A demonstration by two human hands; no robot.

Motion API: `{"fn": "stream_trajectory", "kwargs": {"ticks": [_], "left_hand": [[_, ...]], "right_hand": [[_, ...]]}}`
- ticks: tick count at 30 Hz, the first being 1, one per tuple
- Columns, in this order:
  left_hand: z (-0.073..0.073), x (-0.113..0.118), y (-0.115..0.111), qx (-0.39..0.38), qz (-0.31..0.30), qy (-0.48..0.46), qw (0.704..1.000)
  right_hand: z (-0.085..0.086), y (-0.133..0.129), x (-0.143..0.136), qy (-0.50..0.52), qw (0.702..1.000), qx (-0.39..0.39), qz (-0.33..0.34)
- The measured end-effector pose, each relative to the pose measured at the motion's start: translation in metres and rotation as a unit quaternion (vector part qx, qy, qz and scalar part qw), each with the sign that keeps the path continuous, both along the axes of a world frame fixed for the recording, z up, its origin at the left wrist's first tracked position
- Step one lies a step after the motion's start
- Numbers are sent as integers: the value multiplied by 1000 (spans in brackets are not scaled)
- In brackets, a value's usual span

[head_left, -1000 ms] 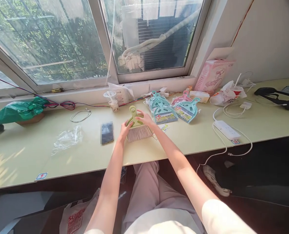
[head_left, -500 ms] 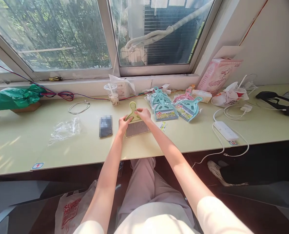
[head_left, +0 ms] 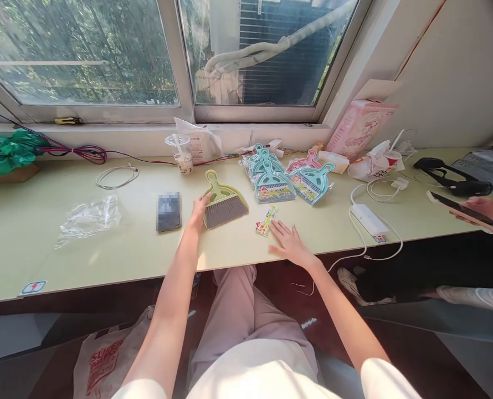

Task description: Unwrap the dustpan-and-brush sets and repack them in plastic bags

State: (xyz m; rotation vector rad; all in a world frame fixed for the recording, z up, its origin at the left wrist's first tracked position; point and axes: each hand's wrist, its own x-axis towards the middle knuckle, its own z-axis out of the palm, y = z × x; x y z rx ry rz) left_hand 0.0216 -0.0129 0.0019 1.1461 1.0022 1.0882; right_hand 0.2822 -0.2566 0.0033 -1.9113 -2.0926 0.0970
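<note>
A yellow-green dustpan with a brush (head_left: 225, 208) nested in it, dark bristles facing me, lies on the table in front of me. Its left edge is pinched by my left hand (head_left: 199, 210). My right hand (head_left: 291, 244) is spread low over the table, fingertips at a printed label card (head_left: 265, 221); whether they touch it is hard to tell. Behind the card lie several blue-green dustpan and brush sets (head_left: 275, 183) in clear wrapping, with a pink one (head_left: 308, 159) among them. Left of my left hand is a phone (head_left: 169, 211).
Crumpled clear plastic (head_left: 91, 216) and a coiled cable (head_left: 117, 176) lie to the left. A drink cup (head_left: 183, 157) stands near the window. On the right are a white power strip (head_left: 368, 219) with cords and another person's hand (head_left: 489, 213) holding a phone.
My right hand has let go of the dustpan and moved right and nearer, to the label card. The card has shifted. Another person's hand with a phone has come into view.
</note>
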Motion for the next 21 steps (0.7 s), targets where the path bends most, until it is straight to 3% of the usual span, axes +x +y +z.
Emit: {"fn": "stream_trajectory", "kwargs": {"ticks": [3,7,11,18,21], "left_hand": [[-4,4,3,-16,-16,-1,1000],[-9,3,2,-46,14,30,998],[-9,0,-4,-15,-36,26,999],[-10,-2,-1,-41,-17,-5,999],[-15,-2,3,-38,-14,-14,999]], "right_hand": [[-12,-42,-20,-47,997,36,52],[-22,-58,-49,-69,978,172,93],[-18,-49,-55,-91,950,285,91],[10,-21,-45,-98,933,329,107],[19,2,-38,-65,932,356,24]]}}
